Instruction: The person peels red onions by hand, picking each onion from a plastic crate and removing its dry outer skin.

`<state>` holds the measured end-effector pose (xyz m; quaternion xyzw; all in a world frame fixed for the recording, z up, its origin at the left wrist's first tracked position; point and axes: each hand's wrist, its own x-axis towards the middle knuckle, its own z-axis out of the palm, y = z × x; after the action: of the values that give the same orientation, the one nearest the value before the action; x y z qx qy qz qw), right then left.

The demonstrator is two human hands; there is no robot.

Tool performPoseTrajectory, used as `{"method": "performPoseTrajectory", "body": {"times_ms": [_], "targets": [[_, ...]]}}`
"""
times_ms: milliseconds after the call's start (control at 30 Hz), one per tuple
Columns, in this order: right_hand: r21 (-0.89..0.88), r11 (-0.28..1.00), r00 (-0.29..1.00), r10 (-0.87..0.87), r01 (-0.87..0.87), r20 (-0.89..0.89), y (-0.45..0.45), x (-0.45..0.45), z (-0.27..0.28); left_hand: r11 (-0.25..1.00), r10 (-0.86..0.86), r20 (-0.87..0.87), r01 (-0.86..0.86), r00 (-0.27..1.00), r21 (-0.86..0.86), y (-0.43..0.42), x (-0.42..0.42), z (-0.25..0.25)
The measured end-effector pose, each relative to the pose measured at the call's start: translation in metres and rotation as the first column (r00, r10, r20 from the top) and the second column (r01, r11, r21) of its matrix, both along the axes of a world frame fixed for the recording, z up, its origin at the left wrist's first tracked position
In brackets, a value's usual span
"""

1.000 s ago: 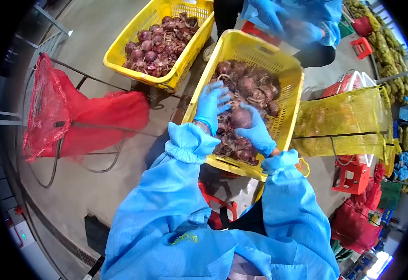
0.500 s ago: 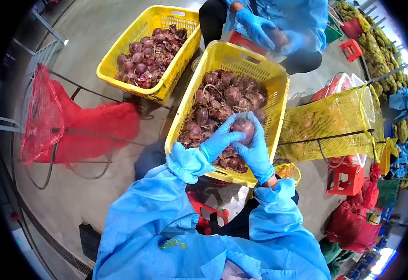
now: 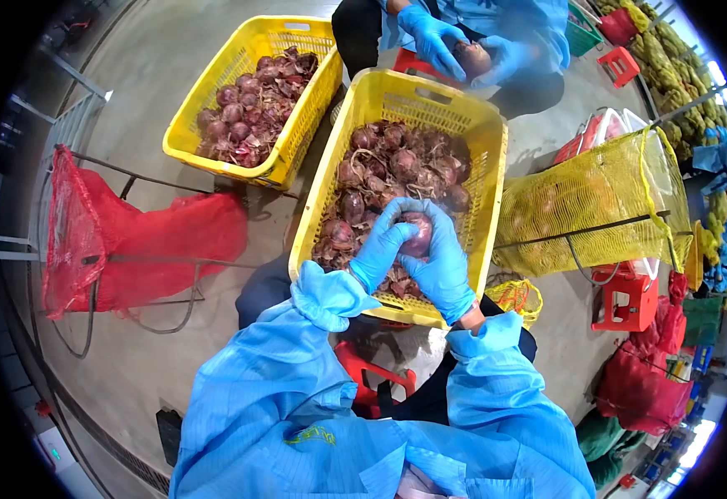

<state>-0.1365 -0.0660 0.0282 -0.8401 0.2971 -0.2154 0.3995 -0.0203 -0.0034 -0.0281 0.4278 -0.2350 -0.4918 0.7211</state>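
Note:
Both of my hands wear blue gloves and meet around one red onion [image 3: 416, 234] above the front part of a yellow crate [image 3: 497, 179]. My left hand [image 3: 380, 243] grips the onion from its left side, and my right hand [image 3: 442, 262] wraps round its right side. Part of the onion is hidden by the fingers. Below and behind my hands, many red onions [image 3: 405, 165] with loose skins and dry roots lie in the crate.
Another yellow crate [image 3: 182, 158] of onions stands at the upper left. A red mesh bag [image 3: 164, 241] hangs on a frame at left, a yellow mesh bag [image 3: 588, 204] at right. Across the crate, a co-worker's gloved hands [image 3: 467, 54] hold an onion. Red stools [image 3: 625, 301] stand at right.
My hands were apart over the crate, the right one at an onion; they came together around an onion and still hold it. The co-worker's hands now show an onion between them.

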Motion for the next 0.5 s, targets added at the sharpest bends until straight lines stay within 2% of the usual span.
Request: {"method": "performPoseTrajectory", "body": {"times_ms": [67,300,367,400,467,500], "targets": [[-0.121,0.993,0.999,0.009,-0.013,-0.037,-0.002,-0.001,-0.017,1.000,0.019,-0.025,-0.019,1.000,-0.023,0.000,0.001,-0.007],[-0.185,0.982,0.999,0.038,-0.040,-0.013,0.000,0.003,-0.008,1.000,0.005,-0.115,-0.005,0.993,-0.002,-0.001,0.007,-0.013],[-0.174,0.984,0.999,0.043,-0.047,-0.028,-0.001,0.003,0.002,1.000,-0.010,-0.284,0.009,0.959,-0.004,0.000,0.006,-0.003],[-0.151,0.987,0.998,0.060,-0.056,0.017,-0.003,0.002,0.003,1.000,-0.016,-0.365,0.015,0.931,-0.007,0.000,0.006,0.007],[-0.107,0.991,0.990,0.091,-0.079,0.108,-0.009,-0.001,0.005,0.997,-0.078,-0.398,0.076,0.914,-0.021,0.005,0.008,0.027],[0.085,0.990,0.977,0.094,-0.112,0.193,-0.011,-0.002,0.006,0.994,-0.110,-0.415,0.108,0.903,-0.028,0.007,0.009,0.032]]}}
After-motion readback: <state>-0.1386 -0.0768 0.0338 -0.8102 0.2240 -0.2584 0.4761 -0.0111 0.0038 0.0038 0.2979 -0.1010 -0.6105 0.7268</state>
